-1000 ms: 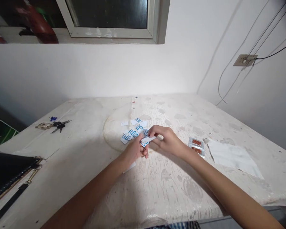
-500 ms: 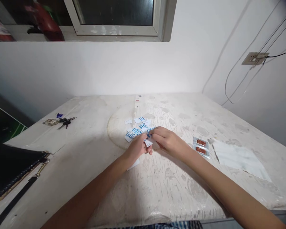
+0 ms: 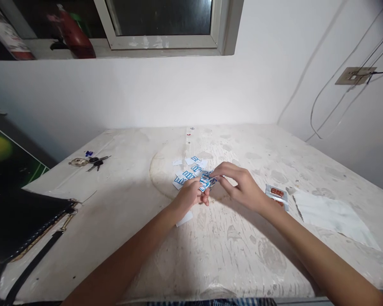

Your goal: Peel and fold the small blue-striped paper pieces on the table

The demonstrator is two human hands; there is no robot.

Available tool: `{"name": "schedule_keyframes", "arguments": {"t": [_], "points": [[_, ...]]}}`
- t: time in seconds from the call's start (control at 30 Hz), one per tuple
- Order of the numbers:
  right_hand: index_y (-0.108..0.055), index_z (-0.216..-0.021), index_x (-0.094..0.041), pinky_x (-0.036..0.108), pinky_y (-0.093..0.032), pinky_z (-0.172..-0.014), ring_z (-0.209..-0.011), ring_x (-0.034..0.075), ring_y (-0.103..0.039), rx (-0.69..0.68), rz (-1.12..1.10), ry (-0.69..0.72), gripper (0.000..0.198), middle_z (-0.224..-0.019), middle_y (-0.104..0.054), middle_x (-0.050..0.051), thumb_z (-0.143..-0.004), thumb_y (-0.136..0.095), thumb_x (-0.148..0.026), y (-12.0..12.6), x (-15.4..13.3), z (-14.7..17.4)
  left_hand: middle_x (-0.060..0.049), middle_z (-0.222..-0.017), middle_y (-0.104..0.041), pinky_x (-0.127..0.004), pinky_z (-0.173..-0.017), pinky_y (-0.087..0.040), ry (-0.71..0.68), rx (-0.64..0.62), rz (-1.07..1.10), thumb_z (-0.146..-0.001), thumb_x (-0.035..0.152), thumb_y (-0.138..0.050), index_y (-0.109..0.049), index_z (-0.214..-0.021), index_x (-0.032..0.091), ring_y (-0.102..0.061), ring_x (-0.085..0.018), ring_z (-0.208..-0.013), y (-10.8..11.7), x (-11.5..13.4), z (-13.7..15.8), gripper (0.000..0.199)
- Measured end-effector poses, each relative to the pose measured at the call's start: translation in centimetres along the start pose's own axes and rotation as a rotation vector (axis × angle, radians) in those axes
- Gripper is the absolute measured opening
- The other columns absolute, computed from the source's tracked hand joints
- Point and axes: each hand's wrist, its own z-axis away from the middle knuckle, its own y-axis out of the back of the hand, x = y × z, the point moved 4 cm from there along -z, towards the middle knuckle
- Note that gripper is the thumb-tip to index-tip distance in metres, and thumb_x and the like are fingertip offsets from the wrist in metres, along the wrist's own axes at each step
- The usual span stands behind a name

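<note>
My left hand point(image 3: 191, 193) is closed on a small white paper piece point(image 3: 204, 183) with blue outlines drawn on it, the thumb resting on top. My right hand point(image 3: 239, 182) meets it from the right, thumb and fingertips pinching the edge of a paper piece that they partly cover. Just beyond both hands lie several similar paper pieces point(image 3: 189, 174), some overlapping and marked with blue shapes. Further back is a blank white piece point(image 3: 177, 162). Another white paper piece point(image 3: 185, 218) lies below my left wrist, partly hidden by it.
On the right are a silver blister pack point(image 3: 277, 193) with red-brown contents and a white cloth point(image 3: 335, 216). At left lie keys point(image 3: 96, 162), a small blue object point(image 3: 88, 153) and a black bag point(image 3: 28, 221) with a strap. A wall stands behind the table point(image 3: 130, 170).
My right hand has shifted slightly, its fingers now more spread from the palm. The paper piece in my left hand now shows its blue drawing more plainly. The whole view has moved a little left.
</note>
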Motion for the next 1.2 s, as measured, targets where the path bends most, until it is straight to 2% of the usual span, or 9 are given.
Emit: {"name": "schedule_keyframes", "arguments": {"t": [0.13, 0.23, 0.33, 0.5, 0.63, 0.77, 0.9, 1.03, 1.2], "points": [[-0.059, -0.106, -0.019, 0.027, -0.042, -0.067, -0.072, 0.013, -0.053, 0.003, -0.108, -0.203, 0.033, -0.082, -0.06, 0.002, -0.079, -0.042, -0.01, 0.6, 0.7, -0.3, 0.001, -0.056, -0.049, -0.031, -0.052, -0.047, 0.052, -0.049, 0.018, -0.073, 0.018, -0.039, -0.043, -0.075, 0.016, -0.046, -0.01, -0.044, -0.4, -0.1, 0.1, 0.005], [-0.06, -0.103, -0.018, 0.026, -0.041, -0.065, -0.07, 0.012, -0.052, -0.041, -0.168, -0.299, 0.031, -0.08, -0.061, 0.002, -0.078, -0.043, -0.011, 0.3, 1.1, -0.3, 0.0, -0.054, -0.048, -0.031, -0.051, -0.046, 0.098, -0.043, 0.051, -0.076, 0.023, -0.037, -0.044, -0.077, 0.015, -0.045, -0.011, -0.042, -0.7, -0.2, 0.1, 0.011], [-0.065, -0.094, -0.018, 0.025, -0.039, -0.063, -0.069, 0.012, -0.052, -0.086, -0.152, -0.312, 0.028, -0.081, -0.062, 0.002, -0.078, -0.043, -0.011, -0.1, 1.3, -0.3, 0.0, -0.055, -0.048, -0.031, -0.054, -0.047, 0.115, -0.048, 0.058, -0.08, 0.028, -0.036, -0.045, -0.076, 0.016, -0.045, -0.011, -0.044, -0.9, -0.2, 0.2, 0.016], [-0.067, -0.094, -0.021, 0.025, -0.038, -0.06, -0.066, 0.011, -0.05, -0.13, -0.11, -0.264, 0.031, -0.078, -0.058, 0.002, -0.08, -0.042, -0.011, -0.7, 1.1, -0.1, 0.001, -0.057, -0.048, -0.033, -0.058, -0.048, 0.112, -0.071, 0.074, -0.084, 0.041, -0.032, -0.046, -0.084, 0.016, -0.046, -0.011, -0.046, -1.0, -0.3, 0.3, 0.029], [-0.067, -0.097, -0.022, 0.026, -0.039, -0.06, -0.066, 0.012, -0.049, -0.142, -0.085, -0.248, 0.031, -0.077, -0.054, 0.003, -0.082, -0.042, -0.012, -0.9, 1.3, 0.0, 0.002, -0.056, -0.046, -0.034, -0.058, -0.048, 0.068, -0.087, 0.021, -0.08, 0.035, -0.042, -0.044, -0.085, 0.016, -0.046, -0.011, -0.047, -1.2, -0.5, 0.3, 0.02], [-0.064, -0.103, -0.023, 0.028, -0.042, -0.067, -0.077, 0.015, -0.051, -0.107, -0.023, -0.204, 0.032, -0.085, -0.052, 0.005, -0.082, -0.043, -0.013, -0.9, 1.2, 0.1, 0.003, -0.06, -0.046, -0.029, -0.056, -0.045, -0.04, -0.069, -0.228, -0.082, 0.03, -0.038, -0.043, -0.08, 0.017, -0.045, -0.009, -0.048, -0.9, -0.5, 0.4, 0.014], [-0.059, -0.11, -0.023, 0.028, -0.042, -0.072, -0.091, 0.017, -0.052, -0.117, -0.035, -0.164, 0.037, -0.103, -0.053, 0.007, -0.078, -0.044, -0.01, -1.2, 1.2, 0.1, 0.002, -0.06, -0.045, -0.025, -0.054, -0.034, -0.303, 0.058, -0.773, -0.084, 0.025, -0.03, -0.042, -0.068, 0.018, -0.042, -0.011, -0.051, -0.1, 0.8, 1.0, 0.021], [-0.062, -0.092, -0.019, 0.025, -0.038, -0.062, -0.07, 0.013, -0.052, -0.189, 0.005, -0.212, 0.028, -0.083, -0.061, 0.003, -0.075, -0.042, -0.008, -1.8, 1.8, 0.3, 0.0, -0.066, -0.051, -0.026, -0.057, -0.03, -0.408, 0.109, -1.109, -0.086, 0.025, -0.031, -0.049, -0.073, 0.02, -0.045, -0.014, -0.059, 0.1, 1.8, 1.5, 0.023], [-0.057, -0.082, -0.019, 0.023, -0.03, -0.054, -0.055, 0.01, -0.044, -0.255, 0.132, -0.281, 0.017, -0.064, -0.055, -0.001, -0.073, -0.045, -0.012, -2.4, 2.9, 0.8, -0.004, -0.077, -0.058, -0.026, -0.063, -0.034, -0.463, 0.079, -1.18, -0.085, 0.024, -0.036, -0.057, -0.083, 0.02, -0.052, -0.017, -0.07, 0.5, 1.5, 1.1, 0.021]]}}
